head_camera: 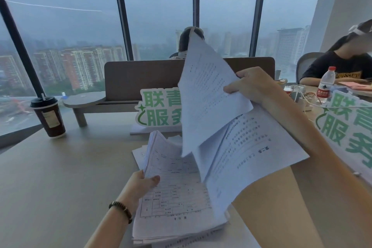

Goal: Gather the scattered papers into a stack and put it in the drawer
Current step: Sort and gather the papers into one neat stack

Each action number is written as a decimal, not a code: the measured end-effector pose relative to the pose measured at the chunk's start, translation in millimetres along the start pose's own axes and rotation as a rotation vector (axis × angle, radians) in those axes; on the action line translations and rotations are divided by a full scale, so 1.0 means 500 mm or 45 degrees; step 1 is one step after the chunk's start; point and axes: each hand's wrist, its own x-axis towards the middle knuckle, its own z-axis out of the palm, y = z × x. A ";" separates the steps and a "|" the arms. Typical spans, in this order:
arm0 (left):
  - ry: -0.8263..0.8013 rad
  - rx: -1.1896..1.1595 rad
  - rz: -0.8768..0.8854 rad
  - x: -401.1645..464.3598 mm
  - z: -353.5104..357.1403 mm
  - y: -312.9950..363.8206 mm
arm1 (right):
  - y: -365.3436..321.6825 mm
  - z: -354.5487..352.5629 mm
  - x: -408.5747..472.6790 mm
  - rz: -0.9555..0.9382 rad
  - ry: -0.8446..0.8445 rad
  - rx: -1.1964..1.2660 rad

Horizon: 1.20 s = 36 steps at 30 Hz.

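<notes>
A thick stack of printed papers [173,193] rests on the table in front of me, its left edge tilted up. My left hand [141,185], a bead bracelet on its wrist, grips that left edge with the thumb on top. My right hand [249,86] is raised above the table and pinches a loose bunch of sheets [209,94] that hang down and fan out over the stack. One more sheet [138,153] lies flat on the table behind the stack. No drawer is in view.
A dark lidded drink cup [49,117] stands at the left. Green-lettered signs stand behind the papers [159,108] and at the right [346,127]. A water bottle [326,84] and cables sit far right, near a seated person [342,66]. A bench [141,78] faces the windows.
</notes>
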 end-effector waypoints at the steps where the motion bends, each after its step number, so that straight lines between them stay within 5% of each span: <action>1: -0.007 -0.023 -0.007 -0.001 -0.001 0.000 | 0.002 -0.004 0.000 -0.012 -0.002 0.066; 7: -0.107 -0.177 -0.012 -0.011 -0.014 -0.001 | 0.070 0.006 0.000 0.089 -0.067 0.463; 14: -0.175 -0.500 0.021 -0.024 -0.018 0.026 | 0.225 0.103 -0.013 0.406 -0.268 0.414; 23: -0.219 -0.480 0.103 -0.049 0.016 0.081 | 0.329 0.193 -0.068 0.673 -0.384 0.656; 36: -0.313 -0.523 0.120 -0.046 0.061 0.091 | 0.329 0.248 -0.083 0.630 -0.360 0.835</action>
